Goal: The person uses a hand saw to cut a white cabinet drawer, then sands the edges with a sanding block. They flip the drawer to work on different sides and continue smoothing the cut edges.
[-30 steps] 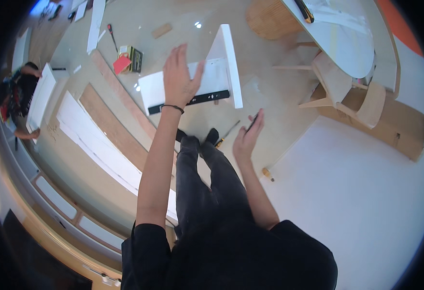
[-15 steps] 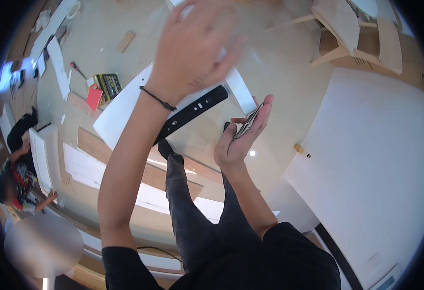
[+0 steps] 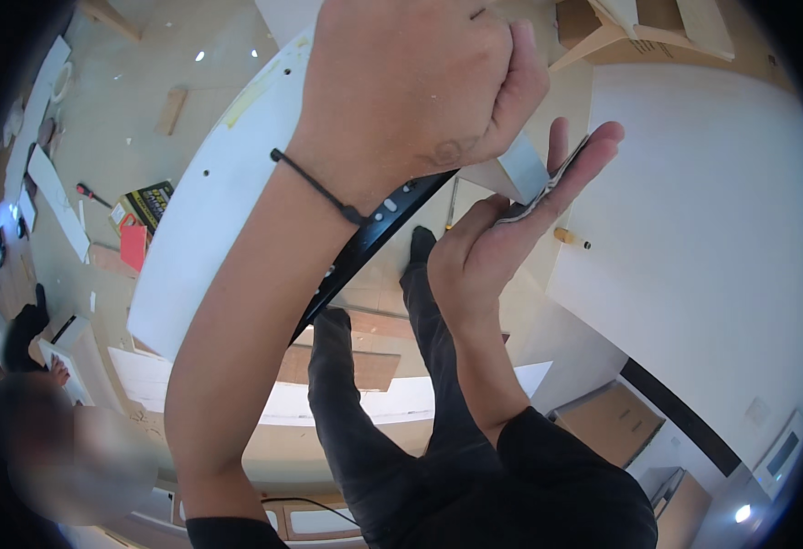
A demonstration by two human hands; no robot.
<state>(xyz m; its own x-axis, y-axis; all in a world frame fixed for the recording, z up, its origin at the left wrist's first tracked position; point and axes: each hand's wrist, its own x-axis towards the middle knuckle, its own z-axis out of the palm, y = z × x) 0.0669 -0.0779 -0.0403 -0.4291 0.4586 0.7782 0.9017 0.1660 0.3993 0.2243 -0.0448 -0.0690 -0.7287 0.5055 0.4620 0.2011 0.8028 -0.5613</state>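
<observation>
My left hand is raised very near the camera with its fingers curled shut; nothing shows inside it. A thin black band circles that wrist. My right hand is lifted at chest height and holds a thin dark flat object, like a phone, edge-on between thumb and fingers. Below both hands a long white panel with a black metal rail along it lies on the floor. My dark-trousered legs stand beside it.
A big white board lies on the right, with a small wooden-handled tool at its edge. A red-handled screwdriver, a yellow-black box and white boards lie on the floor. Another person crouches at left.
My left hand has risen from the white panel up close to the camera and its spread fingers have curled shut. My right hand has come up higher with the flat object.
</observation>
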